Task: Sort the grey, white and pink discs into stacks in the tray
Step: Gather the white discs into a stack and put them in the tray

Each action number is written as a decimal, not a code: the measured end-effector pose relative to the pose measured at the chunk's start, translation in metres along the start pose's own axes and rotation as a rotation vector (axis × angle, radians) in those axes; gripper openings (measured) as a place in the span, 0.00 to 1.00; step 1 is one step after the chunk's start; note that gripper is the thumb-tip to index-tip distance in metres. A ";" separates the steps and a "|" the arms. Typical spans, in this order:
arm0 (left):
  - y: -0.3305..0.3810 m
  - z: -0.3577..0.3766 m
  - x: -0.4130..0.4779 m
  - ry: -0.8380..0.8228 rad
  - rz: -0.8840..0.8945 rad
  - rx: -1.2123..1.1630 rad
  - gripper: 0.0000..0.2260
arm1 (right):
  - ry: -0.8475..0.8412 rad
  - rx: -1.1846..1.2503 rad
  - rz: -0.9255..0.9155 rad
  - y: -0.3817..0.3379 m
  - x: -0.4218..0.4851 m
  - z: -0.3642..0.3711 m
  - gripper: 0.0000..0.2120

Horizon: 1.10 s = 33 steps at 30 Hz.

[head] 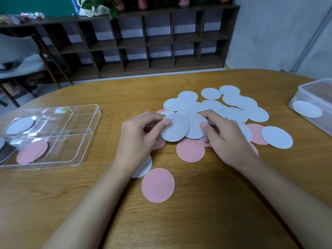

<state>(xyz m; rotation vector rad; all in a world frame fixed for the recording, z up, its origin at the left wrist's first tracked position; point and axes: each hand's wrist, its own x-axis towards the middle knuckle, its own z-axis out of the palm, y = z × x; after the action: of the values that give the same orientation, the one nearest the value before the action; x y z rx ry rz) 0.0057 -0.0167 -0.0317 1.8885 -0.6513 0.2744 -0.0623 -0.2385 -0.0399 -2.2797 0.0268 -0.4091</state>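
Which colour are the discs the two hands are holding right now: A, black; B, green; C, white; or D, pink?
C: the left hand and the right hand each pinch a pale white disc, with a second one overlapping it, above the pink discs lying flat on the table.

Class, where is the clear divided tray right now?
The clear divided tray sits on the wooden table at the left, beyond the left hand, holding some discs.
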 end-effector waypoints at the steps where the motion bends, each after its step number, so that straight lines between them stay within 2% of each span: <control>1: 0.001 0.003 -0.001 -0.013 -0.049 -0.067 0.02 | -0.007 0.020 0.003 0.000 0.000 0.000 0.13; 4: 0.000 0.013 -0.005 -0.024 -0.158 -0.172 0.01 | -0.054 0.091 0.003 -0.003 -0.002 0.002 0.14; 9: -0.006 0.018 -0.007 -0.010 -0.202 -0.157 0.06 | -0.107 0.257 0.024 -0.008 -0.005 0.006 0.15; 12: -0.006 0.019 -0.007 0.011 -0.191 -0.116 0.09 | -0.103 0.162 0.007 -0.010 -0.006 0.007 0.15; 15: -0.006 0.014 -0.007 -0.049 -0.075 0.054 0.08 | -0.051 -0.045 -0.032 -0.010 -0.006 0.008 0.15; 18: -0.017 0.003 0.001 -0.181 0.025 0.343 0.17 | 0.021 -0.087 -0.021 -0.007 -0.002 0.005 0.14; 20: -0.024 -0.003 0.004 -0.272 0.012 0.458 0.22 | 0.054 -0.086 0.013 -0.006 0.000 0.001 0.14; 23: -0.030 -0.003 0.004 -0.341 -0.023 0.560 0.25 | 0.070 -0.087 0.037 -0.005 0.001 -0.002 0.14; 26: -0.032 -0.003 0.005 -0.308 -0.035 0.538 0.24 | 0.066 -0.085 0.056 -0.006 0.001 -0.003 0.14; 33: -0.032 -0.002 0.005 -0.202 0.034 0.482 0.14 | 0.054 -0.109 0.065 -0.006 0.000 -0.003 0.16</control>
<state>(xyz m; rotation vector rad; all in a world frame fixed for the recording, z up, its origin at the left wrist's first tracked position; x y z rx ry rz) 0.0280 -0.0071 -0.0538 2.3895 -0.8059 0.2826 -0.0636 -0.2368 -0.0337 -2.3678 0.1539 -0.4451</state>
